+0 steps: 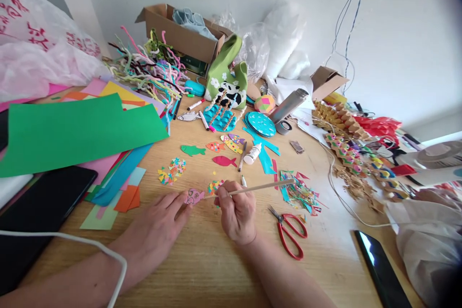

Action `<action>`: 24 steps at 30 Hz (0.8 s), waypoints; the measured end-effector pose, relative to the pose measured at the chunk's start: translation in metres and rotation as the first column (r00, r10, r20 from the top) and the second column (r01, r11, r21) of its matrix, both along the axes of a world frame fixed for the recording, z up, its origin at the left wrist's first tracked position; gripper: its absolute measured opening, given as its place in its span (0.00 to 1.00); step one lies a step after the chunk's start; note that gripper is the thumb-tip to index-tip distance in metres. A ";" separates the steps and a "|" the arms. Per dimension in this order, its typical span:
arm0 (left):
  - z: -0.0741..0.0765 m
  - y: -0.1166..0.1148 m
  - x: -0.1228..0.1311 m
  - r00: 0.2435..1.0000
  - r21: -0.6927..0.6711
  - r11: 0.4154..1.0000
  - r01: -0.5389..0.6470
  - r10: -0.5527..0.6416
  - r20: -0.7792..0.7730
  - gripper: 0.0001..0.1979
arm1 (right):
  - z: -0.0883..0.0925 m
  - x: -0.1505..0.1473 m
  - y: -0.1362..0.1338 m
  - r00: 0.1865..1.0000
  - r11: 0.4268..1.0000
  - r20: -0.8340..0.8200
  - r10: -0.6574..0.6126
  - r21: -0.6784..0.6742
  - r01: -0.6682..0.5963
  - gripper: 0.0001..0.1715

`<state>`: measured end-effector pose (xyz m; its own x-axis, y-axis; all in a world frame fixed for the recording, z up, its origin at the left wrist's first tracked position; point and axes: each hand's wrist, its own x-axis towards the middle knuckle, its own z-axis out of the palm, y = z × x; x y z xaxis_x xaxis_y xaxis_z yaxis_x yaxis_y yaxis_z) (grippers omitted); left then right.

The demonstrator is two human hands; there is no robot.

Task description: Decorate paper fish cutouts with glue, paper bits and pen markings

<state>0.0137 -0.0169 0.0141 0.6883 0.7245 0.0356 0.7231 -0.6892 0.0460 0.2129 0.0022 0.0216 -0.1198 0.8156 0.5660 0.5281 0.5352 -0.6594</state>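
My right hand (236, 214) is closed in a pinch around a thin wooden stick (262, 187) that points left toward a small pink paper fish (194, 196) on the wooden table (202, 260). My left hand (157, 231) lies flat on the table with its fingers stretched out. Its fingertips press the pink fish's edge. A small heap of coloured paper bits (215, 186) lies just behind the stick's tip. More cut-out fish, green (192, 150), orange (215, 146) and red (224, 160), lie farther back.
Red-handled scissors (288, 228) lie right of my right hand, beside paper scraps (299, 192). A stack of coloured sheets (72, 132) and a black tablet (39, 207) fill the left. A glue bottle (252, 153), pipe cleaners (151, 70), a cardboard box (180, 33) and a phone (380, 272) are around.
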 end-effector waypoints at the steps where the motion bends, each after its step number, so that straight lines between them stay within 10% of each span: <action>1: -0.001 0.000 0.000 1.000 -0.004 1.000 -0.002 0.002 0.011 0.25 | 0.000 -0.002 0.001 1.000 1.000 -0.003 0.004 0.002 -0.004 0.19; 13: -0.016 -0.004 -0.005 0.997 0.104 0.995 -0.001 -0.007 0.077 0.29 | -0.001 0.048 -0.009 0.923 0.913 -0.149 -0.356 -0.267 0.309 0.24; 24: -0.014 -0.001 -0.006 0.995 0.172 0.985 0.031 -0.046 0.084 0.28 | -0.011 0.054 -0.002 0.914 0.788 -0.095 -0.394 -0.546 0.283 0.26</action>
<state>0.0077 -0.0179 0.0003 0.7047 0.6755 0.2170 0.6940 -0.7199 -0.0130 0.2671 0.0005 0.0103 0.2860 0.9575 0.0372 0.4428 -0.0976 -0.8913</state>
